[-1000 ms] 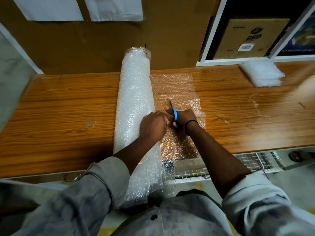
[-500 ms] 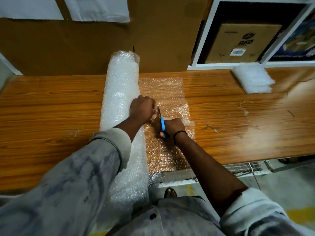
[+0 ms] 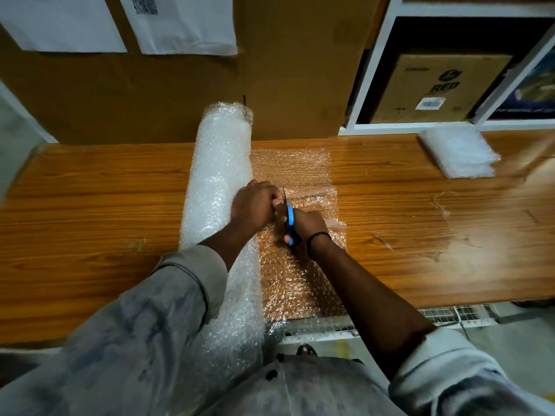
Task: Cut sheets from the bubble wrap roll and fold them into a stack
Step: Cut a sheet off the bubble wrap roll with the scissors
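Bubbly clear plastic everywhere: the bubble wrap roll lies across the wood-grain table, one sheet unrolled flat beside it. Left hand pinches the wrap by the blade, right hand grips blue-handled scissors. Blade tips mostly hidden. Folded stack sits far right.

scissors further up sheet

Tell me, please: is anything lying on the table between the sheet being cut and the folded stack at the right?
Nothing visible does. Between the unrolled sheet and the folded stack the wooden table shows only bare surface with scuffs and shiny marks. The right hand holds the blue scissors on the sheet.
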The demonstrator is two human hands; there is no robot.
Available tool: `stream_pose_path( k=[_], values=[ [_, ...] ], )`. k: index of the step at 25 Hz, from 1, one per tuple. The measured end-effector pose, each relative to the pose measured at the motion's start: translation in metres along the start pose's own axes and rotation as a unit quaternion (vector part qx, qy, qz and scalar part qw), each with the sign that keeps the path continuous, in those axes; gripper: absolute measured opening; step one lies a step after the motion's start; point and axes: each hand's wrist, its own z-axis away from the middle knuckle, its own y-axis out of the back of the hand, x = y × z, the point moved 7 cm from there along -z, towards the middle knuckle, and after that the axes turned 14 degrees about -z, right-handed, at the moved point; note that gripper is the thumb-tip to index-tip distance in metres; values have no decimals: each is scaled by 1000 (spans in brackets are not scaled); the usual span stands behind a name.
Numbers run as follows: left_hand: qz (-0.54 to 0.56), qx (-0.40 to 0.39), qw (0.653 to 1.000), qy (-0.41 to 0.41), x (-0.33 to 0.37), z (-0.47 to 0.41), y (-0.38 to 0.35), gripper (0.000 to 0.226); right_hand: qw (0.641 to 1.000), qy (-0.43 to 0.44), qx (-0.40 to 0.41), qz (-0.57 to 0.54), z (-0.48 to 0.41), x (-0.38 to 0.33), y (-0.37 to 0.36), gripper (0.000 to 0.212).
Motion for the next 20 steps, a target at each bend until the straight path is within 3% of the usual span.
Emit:
stream_pose_path(
  k=[5,11,16,20],
  values=[
    [34,15,999,3,-3,1,0,12,997,17,33,66,-11,2,1,52],
    [34,20,999,-1,-3,1,1,24,1000,6,15,-1,-16,-4,-6,58],
    [39,22,999,4,-4,3,3,25,998,18,36,47,-26,-10,-6,60],
    [42,30,999,9,-6,3,2,21,998,23,45,22,-36,-11,-10,81]
  ],
)
